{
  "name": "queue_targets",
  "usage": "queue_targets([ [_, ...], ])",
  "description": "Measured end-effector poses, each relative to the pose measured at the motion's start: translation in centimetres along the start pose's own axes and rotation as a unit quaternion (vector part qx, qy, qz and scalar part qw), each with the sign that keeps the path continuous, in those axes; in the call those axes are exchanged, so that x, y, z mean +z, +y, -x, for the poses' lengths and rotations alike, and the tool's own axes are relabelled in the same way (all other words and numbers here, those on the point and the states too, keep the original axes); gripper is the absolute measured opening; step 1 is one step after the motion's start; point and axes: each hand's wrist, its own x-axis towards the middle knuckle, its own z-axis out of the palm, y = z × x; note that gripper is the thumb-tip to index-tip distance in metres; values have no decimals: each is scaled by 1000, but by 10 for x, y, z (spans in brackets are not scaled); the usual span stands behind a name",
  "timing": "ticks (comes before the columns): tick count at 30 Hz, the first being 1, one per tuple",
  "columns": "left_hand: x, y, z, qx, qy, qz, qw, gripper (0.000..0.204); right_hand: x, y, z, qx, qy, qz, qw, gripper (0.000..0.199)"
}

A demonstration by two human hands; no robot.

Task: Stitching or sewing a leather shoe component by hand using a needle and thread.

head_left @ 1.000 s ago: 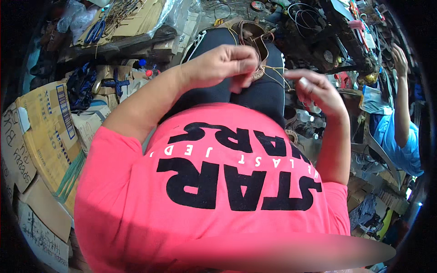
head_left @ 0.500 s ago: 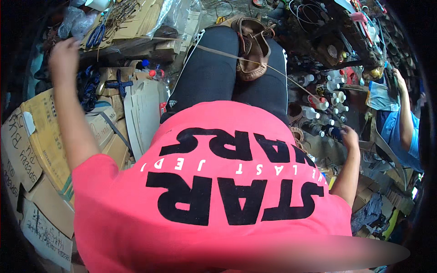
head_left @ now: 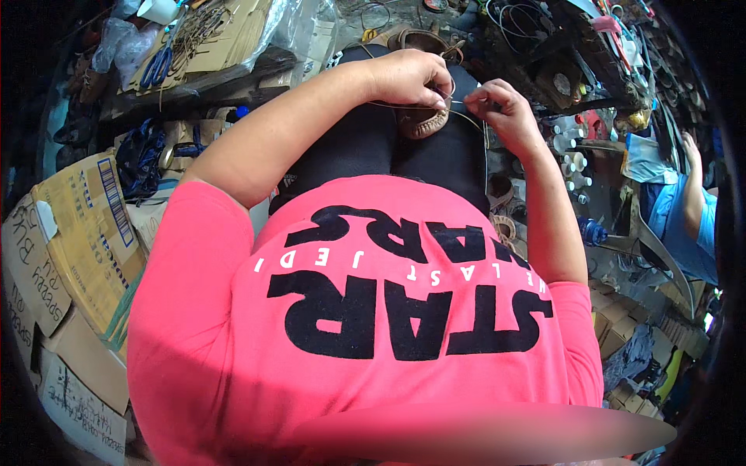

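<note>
A brown leather moccasin shoe (head_left: 423, 126) is held between my thighs, its gathered toe seam facing me. Over the shoe, my left hand (head_left: 412, 80) is closed in a pinch and covers much of its middle. My right hand (head_left: 505, 113) is just right of the shoe, above my right thigh, with its fingers pinched together. A thin tan thread (head_left: 466, 114) runs between the two hands and loops down by the right knee. Whether a needle is at the fingertips is too small to tell.
At the upper left, a board with cardboard sheets (head_left: 221, 58) carries blue-handled scissors (head_left: 158, 68). Cardboard boxes (head_left: 85, 225) are stacked at my left. Several plastic bottles (head_left: 571, 159) stand right of my legs. Another person in a blue shirt (head_left: 680, 217) sits at the far right.
Both hands have come inward from far apart on either side to meet close over the shoe. The thread, stretched wide before, now hangs slack in loops.
</note>
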Motion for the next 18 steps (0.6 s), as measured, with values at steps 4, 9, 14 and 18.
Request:
queue_targets([
  [4,2,-10,-3,2,-42,97,994,19,4,10,-3,31,-50,16,998,21],
  [9,9,-18,0,-92,-70,249,961,22,19,12,2,7,-37,25,999,19],
  [14,8,-24,0,-55,-106,225,967,26,29,3,18,-22,25,11,999,19],
  [18,4,-18,0,-36,-140,204,968,29,33,-3,25,-32,52,67,996,21],
])
